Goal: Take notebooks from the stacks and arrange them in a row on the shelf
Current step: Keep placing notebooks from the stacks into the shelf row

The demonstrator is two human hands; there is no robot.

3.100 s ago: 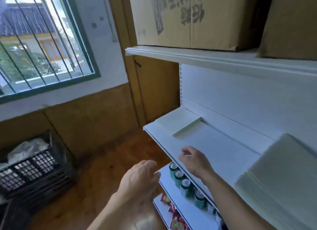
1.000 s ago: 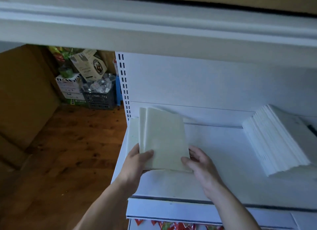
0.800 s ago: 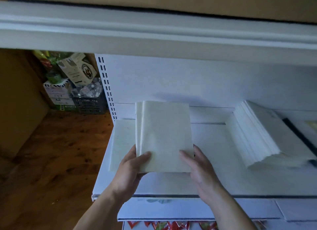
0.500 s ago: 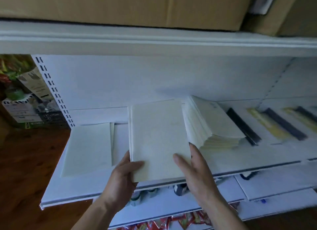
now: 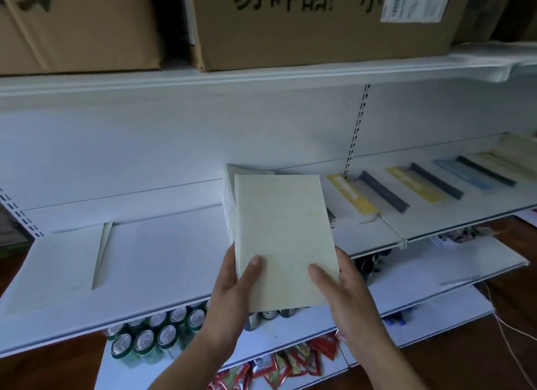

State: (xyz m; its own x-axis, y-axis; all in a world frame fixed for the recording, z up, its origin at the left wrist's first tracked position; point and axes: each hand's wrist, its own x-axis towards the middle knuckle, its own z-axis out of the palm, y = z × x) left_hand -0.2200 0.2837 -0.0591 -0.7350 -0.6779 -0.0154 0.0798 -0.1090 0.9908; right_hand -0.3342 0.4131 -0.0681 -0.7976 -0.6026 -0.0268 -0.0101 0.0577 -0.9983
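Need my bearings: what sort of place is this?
Probably a small shop or its stockroom: white retail shelving, rows of drink cans and snack packets on lower tiers, and cartons stored on top.

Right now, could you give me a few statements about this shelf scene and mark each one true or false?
1. The left hand and the right hand both hold the pale notebook. True.
2. The pale notebook lies flat, let go. False: it is held up in front of the shelf.
3. Cans stand on the level below. True.
4. Bottles fill the highest level. False: cardboard boxes sit on the top shelf.
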